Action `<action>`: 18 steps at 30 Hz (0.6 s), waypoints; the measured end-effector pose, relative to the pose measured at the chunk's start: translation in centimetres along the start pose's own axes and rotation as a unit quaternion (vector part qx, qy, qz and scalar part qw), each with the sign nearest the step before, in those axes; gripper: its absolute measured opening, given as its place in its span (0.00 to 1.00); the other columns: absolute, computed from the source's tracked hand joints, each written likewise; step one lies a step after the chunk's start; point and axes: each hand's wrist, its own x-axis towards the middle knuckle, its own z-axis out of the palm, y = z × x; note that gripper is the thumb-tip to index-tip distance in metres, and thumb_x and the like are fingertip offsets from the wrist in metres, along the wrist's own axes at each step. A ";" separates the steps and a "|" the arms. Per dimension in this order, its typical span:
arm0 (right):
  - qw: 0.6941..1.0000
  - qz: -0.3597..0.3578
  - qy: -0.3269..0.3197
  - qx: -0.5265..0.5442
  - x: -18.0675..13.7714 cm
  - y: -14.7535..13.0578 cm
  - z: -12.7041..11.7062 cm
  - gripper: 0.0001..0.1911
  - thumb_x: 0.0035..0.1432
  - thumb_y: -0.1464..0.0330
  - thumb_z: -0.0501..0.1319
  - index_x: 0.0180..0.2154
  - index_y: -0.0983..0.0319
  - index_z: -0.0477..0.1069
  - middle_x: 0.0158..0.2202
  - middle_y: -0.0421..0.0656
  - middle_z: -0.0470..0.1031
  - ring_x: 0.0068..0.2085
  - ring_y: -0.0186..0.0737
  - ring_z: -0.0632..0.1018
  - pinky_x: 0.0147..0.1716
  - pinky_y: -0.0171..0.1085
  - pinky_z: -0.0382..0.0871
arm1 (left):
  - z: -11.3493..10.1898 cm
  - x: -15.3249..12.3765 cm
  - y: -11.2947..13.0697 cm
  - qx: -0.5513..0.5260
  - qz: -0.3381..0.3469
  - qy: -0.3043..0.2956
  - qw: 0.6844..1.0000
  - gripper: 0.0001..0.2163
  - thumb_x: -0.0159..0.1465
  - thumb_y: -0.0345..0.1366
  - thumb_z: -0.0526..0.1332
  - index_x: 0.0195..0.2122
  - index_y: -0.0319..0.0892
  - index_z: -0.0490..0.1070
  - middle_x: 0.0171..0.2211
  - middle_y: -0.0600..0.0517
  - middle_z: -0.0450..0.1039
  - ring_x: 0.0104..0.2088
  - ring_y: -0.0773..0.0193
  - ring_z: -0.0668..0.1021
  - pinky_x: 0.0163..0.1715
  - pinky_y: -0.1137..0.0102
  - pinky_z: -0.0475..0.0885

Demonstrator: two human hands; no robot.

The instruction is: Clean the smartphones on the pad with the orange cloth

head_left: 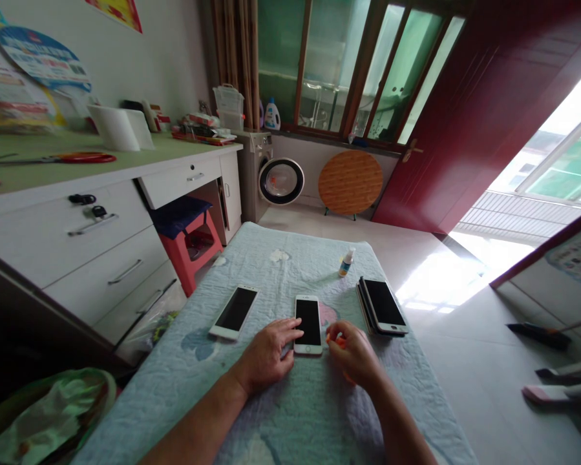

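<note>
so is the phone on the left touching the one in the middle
Apart. The head view plainly shows a strip of blue cloth between the left phone and the middle phone.

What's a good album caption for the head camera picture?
Left hand touching the middle phone, right hand gripping an orange object, small bottle beyond.

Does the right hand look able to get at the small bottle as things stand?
Probably yes: only cloth shows between the right hand and the small bottle, and the phone stack lies off to the right. The orange item in that hand, though, might hinder a grip.
</note>
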 end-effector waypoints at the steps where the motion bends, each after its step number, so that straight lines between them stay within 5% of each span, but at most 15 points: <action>1: 0.999 0.022 -0.006 0.027 0.0 -0.1 0.2 0.03 0.48 0.72 0.55 0.26 0.61 0.67 0.32 0.41 0.75 0.29 0.35 0.73 0.31 0.32 0.65 | -0.1 0.0 0.1 -0.003 -0.001 0.003 1.000 0.22 0.54 0.25 0.58 0.50 0.43 0.73 0.57 0.47 0.68 0.57 0.55 0.70 0.59 0.58 0.64; 9: 0.973 0.088 -0.013 0.215 0.4 -0.1 1.0 0.05 0.47 0.67 0.59 0.24 0.62 0.67 0.34 0.43 0.77 0.32 0.36 0.75 0.30 0.32 0.65 | -0.6 -0.1 1.0 -0.016 -0.020 -0.005 1.000 0.20 0.55 0.31 0.64 0.51 0.43 0.72 0.55 0.46 0.68 0.55 0.54 0.71 0.57 0.61 0.66; 18: 0.861 0.191 -0.003 0.472 0.4 -0.5 1.0 0.17 0.40 0.61 0.69 0.25 0.62 0.63 0.26 0.38 0.72 0.21 0.27 0.65 0.20 0.28 0.55 | 0.0 0.1 0.5 0.002 -0.021 0.003 1.000 0.23 0.54 0.38 0.70 0.51 0.43 0.71 0.53 0.45 0.69 0.53 0.53 0.72 0.55 0.61 0.67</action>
